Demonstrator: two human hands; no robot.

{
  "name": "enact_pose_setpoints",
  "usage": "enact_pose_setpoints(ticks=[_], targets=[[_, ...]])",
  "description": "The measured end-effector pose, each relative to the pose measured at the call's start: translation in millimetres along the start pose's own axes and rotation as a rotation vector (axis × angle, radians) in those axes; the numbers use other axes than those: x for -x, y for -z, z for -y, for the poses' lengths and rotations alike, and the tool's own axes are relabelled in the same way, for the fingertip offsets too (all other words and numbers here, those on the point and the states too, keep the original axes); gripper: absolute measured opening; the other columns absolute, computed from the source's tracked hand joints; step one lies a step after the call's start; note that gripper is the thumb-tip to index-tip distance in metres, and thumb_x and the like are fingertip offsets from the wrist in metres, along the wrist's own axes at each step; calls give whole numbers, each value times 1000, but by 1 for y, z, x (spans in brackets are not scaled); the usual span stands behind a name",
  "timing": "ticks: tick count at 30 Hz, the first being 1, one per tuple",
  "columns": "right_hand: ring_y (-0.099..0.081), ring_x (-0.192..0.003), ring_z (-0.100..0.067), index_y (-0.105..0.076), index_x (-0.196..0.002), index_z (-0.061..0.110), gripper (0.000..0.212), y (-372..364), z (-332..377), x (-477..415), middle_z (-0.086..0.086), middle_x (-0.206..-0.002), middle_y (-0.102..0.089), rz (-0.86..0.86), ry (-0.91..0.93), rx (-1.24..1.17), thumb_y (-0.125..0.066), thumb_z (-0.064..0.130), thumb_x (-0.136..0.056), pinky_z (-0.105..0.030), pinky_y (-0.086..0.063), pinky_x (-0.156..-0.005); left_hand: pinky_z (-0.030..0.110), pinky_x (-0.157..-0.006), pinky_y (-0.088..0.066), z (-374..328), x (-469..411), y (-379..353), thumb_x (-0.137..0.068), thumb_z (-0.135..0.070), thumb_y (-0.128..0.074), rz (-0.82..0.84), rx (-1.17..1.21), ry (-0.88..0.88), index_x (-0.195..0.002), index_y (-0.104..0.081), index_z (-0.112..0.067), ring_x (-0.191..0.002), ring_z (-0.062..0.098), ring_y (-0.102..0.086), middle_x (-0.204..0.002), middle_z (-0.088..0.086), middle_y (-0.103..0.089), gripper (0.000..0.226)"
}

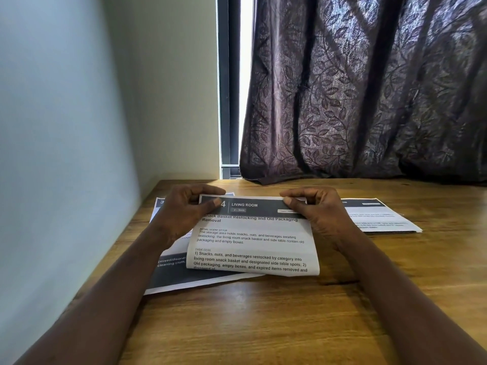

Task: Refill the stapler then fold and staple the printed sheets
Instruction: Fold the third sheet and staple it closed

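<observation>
"Where was the paper, and how did you have it?"

"The white printed sheet with the dark 'LIVING ROOM' header [253, 241] lay mid-table on the brown wooden table [263, 325], doubled over, with its near edge a soft, rounded fold. My left hand [184, 214] pinched the far left corner, thumb on top and fingers curled. My right hand [316, 212] pinched the far right corner the same way."

"How did it feel likely to handle?"

"Light and limp, I judged. It was thin paper that bends at a touch and creases for good. Part of it rested on a second printed sheet with a dark lower band [179, 277] to the left, so I expected it to slide easily."

"So where to hold it?"

"At the far corners, edges matched, before pressing the near fold flat. A folded white printed sheet [382, 217] sat further right. I could see no stapler."
</observation>
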State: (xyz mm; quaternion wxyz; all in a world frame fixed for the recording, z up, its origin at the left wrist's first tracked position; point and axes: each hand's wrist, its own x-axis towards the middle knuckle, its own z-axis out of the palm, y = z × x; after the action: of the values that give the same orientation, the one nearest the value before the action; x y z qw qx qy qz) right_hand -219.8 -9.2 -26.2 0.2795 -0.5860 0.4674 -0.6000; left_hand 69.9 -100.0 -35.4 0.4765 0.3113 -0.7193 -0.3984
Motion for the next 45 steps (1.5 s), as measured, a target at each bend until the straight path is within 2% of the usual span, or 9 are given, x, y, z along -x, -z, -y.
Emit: enact_pose_setpoints(ticks=[13, 18, 21, 23, 27, 34, 37, 42, 45], targets=[[-61, -63, 2, -81, -90, 17, 6, -3, -6, -2, 9, -74, -75, -45, 19, 190, -79, 13, -86, -14, -47, -58, 30, -68, -62, -7, 1, -2, -90, -7, -76, 23, -41, 6, -100, -82, -31, -83, 19, -78, -97, 2, -82, 27], [-65, -74, -5, -81, -94, 20, 7, -6, -5, -2, 7, -86, -77, -57, 23, 370, -78, 21, -87, -22, -49, -68, 35, -78, -61, -7, -1, -2, -91, -13, -77, -4, -289, -28, -106, -81, -25, -88, 18, -75, -102, -2, -80, 20], [-67, -81, -5, -80, -95, 24, 7, -16, -8, 3, 11, -87, -76, -42, 15, 491, -76, 26, -89, -23, -51, -71, 24, -66, -49, -5, -1, 2, -91, -17, -78, 31, -555, -61, -105, -81, -27, -70, 0, -66, -85, -15, -74, 17], [-66, -84, -4, -80, -95, 24, 7, -27, -8, 6, 12, -89, -75, -14, 29, 542, -74, 27, -90, -25, -51, -75, 23, -64, -44, -3, 0, 6, -90, -16, -79, 30, -615, -25, -98, -80, -31, -62, -4, -59, -77, -17, -70, 18], [-66, -92, -13, -78, -99, 26, 11, -46, -8, 6, 6, -98, -77, 13, 126, 773, -69, 28, -93, -28, -48, -81, 31, -84, -54, 2, 4, 10, -87, -16, -80, -26, -726, 41, -92, -78, -36, -82, 11, -65, -96, -4, -78, 20], [-62, -100, -20, -71, -109, 27, 17, -57, -13, 10, 3, -109, -70, 159, 247, 1102, -58, 31, -99, -30, -39, -75, 36, -90, -54, -1, 18, 0, -82, -8, -66, -47, -941, 92, -94, -76, -37, -101, 18, -67, -97, -9, -72, 33], [-63, -99, -19, -71, -110, 30, 17, -57, -12, 12, 6, -110, -66, 163, 234, 1165, -59, 33, -98, -31, -43, -73, 45, -96, -49, 0, 24, -4, -85, -9, -64, -41, -1001, 60, -102, -75, -38, -107, 22, -64, -102, -5, -64, 36], [-63, -101, -19, -73, -110, 34, 19, -52, -8, 14, 8, -114, -65, 163, 176, 1179, -59, 34, -98, -36, -52, -80, 46, -101, -41, 0, 26, -4, -87, -20, -70, -65, -1160, -71, -106, -75, -39, -117, 21, -57, -120, -6, -62, 27], [-63, -100, -19, -73, -112, 36, 20, -53, -6, 15, 8, -116, -64, 166, 180, 1192, -58, 36, -99, -33, -49, -75, 42, -93, -46, -1, 27, -5, -90, -25, -71, 14, -1152, -235, -101, -78, -35, -110, 21, -62, -118, -8, -67, 16]])
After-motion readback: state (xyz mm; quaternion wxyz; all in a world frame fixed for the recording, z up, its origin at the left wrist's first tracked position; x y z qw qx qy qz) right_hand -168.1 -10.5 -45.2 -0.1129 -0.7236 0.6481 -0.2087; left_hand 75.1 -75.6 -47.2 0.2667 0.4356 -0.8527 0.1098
